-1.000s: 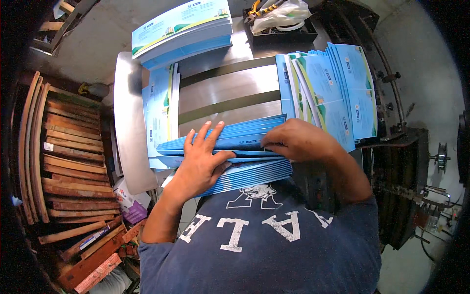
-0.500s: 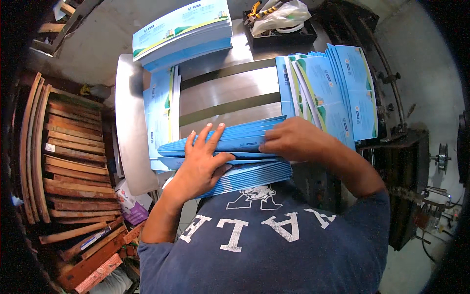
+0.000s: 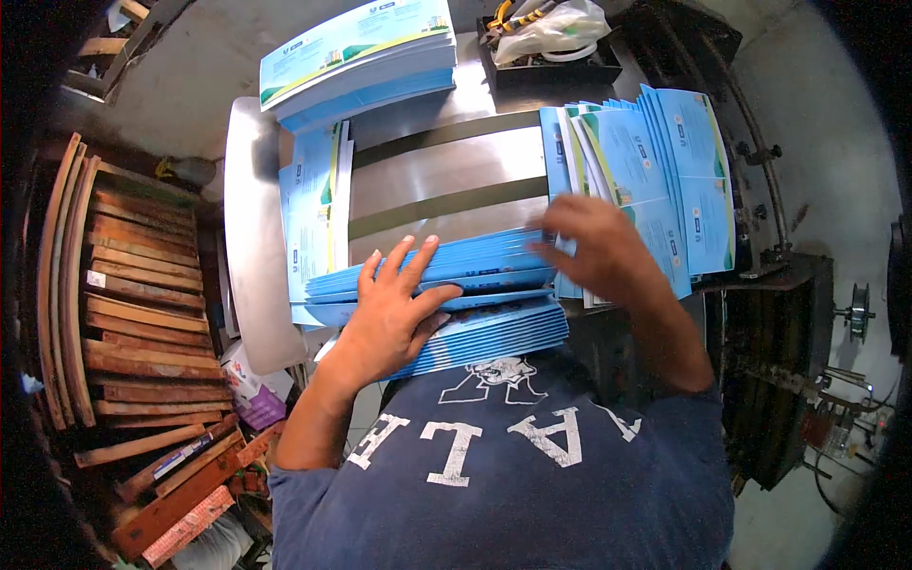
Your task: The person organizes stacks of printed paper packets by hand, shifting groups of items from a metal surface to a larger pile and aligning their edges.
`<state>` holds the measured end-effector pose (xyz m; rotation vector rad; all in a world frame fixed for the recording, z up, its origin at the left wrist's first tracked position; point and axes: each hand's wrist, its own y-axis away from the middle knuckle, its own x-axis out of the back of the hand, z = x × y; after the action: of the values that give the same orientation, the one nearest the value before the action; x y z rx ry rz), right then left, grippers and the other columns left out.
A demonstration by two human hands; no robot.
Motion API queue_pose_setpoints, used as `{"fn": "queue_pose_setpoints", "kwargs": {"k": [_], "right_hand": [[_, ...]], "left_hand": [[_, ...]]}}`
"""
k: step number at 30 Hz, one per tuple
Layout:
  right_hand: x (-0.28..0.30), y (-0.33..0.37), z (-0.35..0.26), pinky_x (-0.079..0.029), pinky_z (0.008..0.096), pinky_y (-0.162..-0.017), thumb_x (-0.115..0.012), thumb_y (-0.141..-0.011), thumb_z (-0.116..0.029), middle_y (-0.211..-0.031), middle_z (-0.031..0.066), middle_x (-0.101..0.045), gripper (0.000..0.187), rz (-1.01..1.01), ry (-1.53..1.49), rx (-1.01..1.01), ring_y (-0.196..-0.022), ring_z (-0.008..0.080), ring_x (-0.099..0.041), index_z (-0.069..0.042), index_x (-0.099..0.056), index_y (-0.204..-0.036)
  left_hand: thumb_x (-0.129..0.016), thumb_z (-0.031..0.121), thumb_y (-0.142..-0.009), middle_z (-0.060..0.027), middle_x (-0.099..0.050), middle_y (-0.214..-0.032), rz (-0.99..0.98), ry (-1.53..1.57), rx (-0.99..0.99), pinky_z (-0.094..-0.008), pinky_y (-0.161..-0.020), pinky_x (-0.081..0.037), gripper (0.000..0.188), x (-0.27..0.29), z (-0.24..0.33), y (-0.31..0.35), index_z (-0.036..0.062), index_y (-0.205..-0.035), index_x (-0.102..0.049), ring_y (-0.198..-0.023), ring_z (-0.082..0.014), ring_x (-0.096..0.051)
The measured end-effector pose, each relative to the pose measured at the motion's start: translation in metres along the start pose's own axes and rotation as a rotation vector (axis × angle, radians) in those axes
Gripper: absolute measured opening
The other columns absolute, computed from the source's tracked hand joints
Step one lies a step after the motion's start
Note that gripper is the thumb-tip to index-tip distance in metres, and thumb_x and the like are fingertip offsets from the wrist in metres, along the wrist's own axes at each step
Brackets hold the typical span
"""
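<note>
A fanned row of folded blue printed sheets [image 3: 475, 256] lies at the near edge of the metal table. My left hand [image 3: 380, 323] rests on its left part, fingers spread and thumb out to the right. Just beyond the row's right end is my right hand [image 3: 598, 249], slightly blurred, with a gap between thumb and curled fingers and nothing visible in it. Closer to my body, under the left hand, sits a second layered stack of blue folded sheets [image 3: 494, 337].
Blue printed sheets overlap at the table's right [image 3: 646, 180], with a smaller pile [image 3: 313, 209] at its left. A tall sheet stack [image 3: 366, 71] stands far left. Behind is a black tray [image 3: 551, 76] holding pliers and a plastic bag. Wooden slats [image 3: 147, 313] lean at left.
My right hand has come off the right end of the fanned sheets, moving right and slightly away from me, and its fingers have parted. The left hand stays almost in place.
</note>
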<state>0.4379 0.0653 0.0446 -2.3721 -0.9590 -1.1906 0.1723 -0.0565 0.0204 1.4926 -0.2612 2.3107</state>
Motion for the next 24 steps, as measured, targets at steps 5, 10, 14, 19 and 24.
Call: {"fn": "queue_pose_setpoints", "kwargs": {"k": [5,10,14,19,24], "right_hand": [[-0.011,0.014,-0.015,-0.047,0.0407,-0.079,-0.072,-0.083,-0.031,-0.092,0.0098,-0.060,0.024,-0.143,0.290,0.189,-0.094,0.0270,-0.059,-0.009,-0.069,-0.091],[-0.012,0.014,-0.016,-0.048,0.0401,-0.083,-0.075,-0.078,-0.023,-0.091,0.0090,-0.064,0.020,-0.152,0.252,0.141,-0.093,0.0270,-0.062,-0.009,-0.070,-0.092],[0.034,0.030,0.029,-0.051,0.0349,-0.080,-0.077,-0.077,-0.011,-0.091,0.0084,-0.071,0.020,-0.075,-0.394,-0.057,-0.088,0.0247,-0.068,-0.007,-0.070,-0.096],[0.131,0.058,0.095,-0.048,0.0317,-0.086,-0.069,-0.083,-0.005,-0.097,0.0049,-0.063,0.019,0.589,-0.275,-0.066,-0.093,0.0165,-0.059,-0.005,-0.061,-0.101],[0.157,0.005,0.027,-0.049,0.0334,-0.089,-0.067,-0.088,-0.007,-0.105,0.0068,-0.066,0.021,0.784,-0.191,0.141,-0.099,0.0181,-0.061,-0.006,-0.064,-0.108]], "left_hand": [[-0.070,0.021,-0.085,-0.0187,-0.030,-0.157,-0.013,-0.041,-0.005,-0.0618,-0.112,-0.022,0.038,0.002,0.002,-0.002,0.0225,-0.123,-0.063,-0.142,-0.0421,-0.030],[-0.073,0.022,-0.084,-0.0182,-0.034,-0.154,0.047,0.021,0.013,-0.0558,-0.113,-0.025,0.066,0.000,-0.001,0.003,0.0180,-0.143,-0.044,-0.141,-0.0369,-0.034],[-0.077,0.024,-0.080,-0.0185,-0.044,-0.147,0.141,0.106,0.027,-0.0483,-0.108,-0.033,0.082,0.006,-0.001,0.007,0.0081,-0.148,-0.033,-0.132,-0.0357,-0.045],[-0.076,0.029,-0.082,-0.0213,-0.052,-0.135,0.255,0.235,0.111,-0.0467,-0.102,-0.036,0.084,-0.008,-0.006,0.014,0.0054,-0.149,-0.031,-0.122,-0.0358,-0.052],[-0.074,0.054,-0.077,-0.0227,-0.054,-0.131,0.059,0.094,0.082,-0.0494,-0.103,-0.036,0.098,-0.001,-0.002,0.010,-0.0012,-0.147,-0.033,-0.122,-0.0387,-0.051]]}}
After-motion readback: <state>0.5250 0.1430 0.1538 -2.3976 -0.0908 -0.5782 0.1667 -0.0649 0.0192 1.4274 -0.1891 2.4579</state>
